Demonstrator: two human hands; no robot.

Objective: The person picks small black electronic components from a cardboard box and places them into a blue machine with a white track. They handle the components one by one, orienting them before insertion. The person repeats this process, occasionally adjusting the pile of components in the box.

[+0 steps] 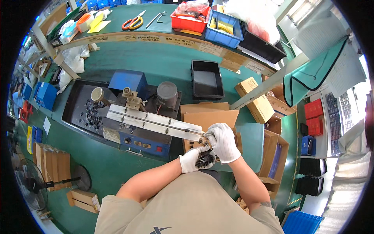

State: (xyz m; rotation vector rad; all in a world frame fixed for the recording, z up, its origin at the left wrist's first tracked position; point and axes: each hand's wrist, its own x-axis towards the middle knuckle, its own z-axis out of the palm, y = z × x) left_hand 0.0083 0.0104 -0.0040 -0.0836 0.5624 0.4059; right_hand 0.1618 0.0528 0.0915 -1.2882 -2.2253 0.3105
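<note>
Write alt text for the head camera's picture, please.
A gloved left hand holds small black parts, beside a gloved right hand at the end of a pale rail on a blue machine. Behind are a black bin and a shelf holding scissors.

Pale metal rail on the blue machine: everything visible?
The rail looks like pale, silvery metal: two long parallel bars with a narrow gap between them and small dark fasteners along both. It lies over the blue machine, slanting toward the lower right of the picture, its right end jutting past the machine's body. That end is beside the gloved right hand; whether they touch can't be told.
</note>
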